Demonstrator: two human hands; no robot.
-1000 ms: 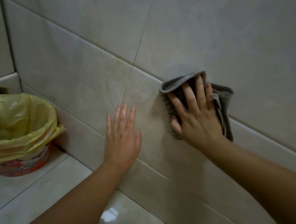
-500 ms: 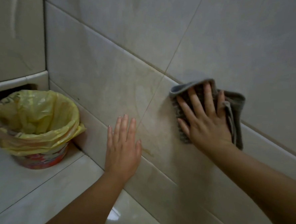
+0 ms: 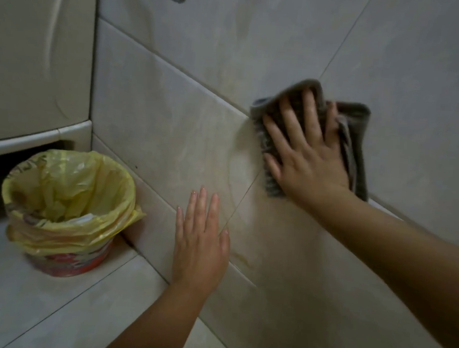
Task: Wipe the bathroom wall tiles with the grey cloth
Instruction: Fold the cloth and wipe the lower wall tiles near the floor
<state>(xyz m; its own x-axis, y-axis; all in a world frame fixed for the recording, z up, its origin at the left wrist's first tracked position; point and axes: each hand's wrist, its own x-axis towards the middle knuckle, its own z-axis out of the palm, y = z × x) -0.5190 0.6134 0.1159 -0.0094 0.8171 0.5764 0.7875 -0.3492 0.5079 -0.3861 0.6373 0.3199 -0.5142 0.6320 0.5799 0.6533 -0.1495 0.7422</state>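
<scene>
The grey cloth lies folded against the beige wall tiles, at the right of the view. My right hand presses it flat onto the wall with straight, spread fingers; the cloth's edges stick out above and to the right of the hand. My left hand rests flat on a lower tile, fingers straight and together, holding nothing. A faint wet arc shows on the tile between the two hands. A small yellowish stain sits on the tile just right of my left hand.
A small red bin lined with a yellow plastic bag stands on the tiled floor in the corner at left. Above it is a white fixture with a dark gap beneath.
The view has swung left and up, so the bin and corner sit further right. My right hand has slid the cloth slightly up the wall. My left hand stays flat on the tile.
</scene>
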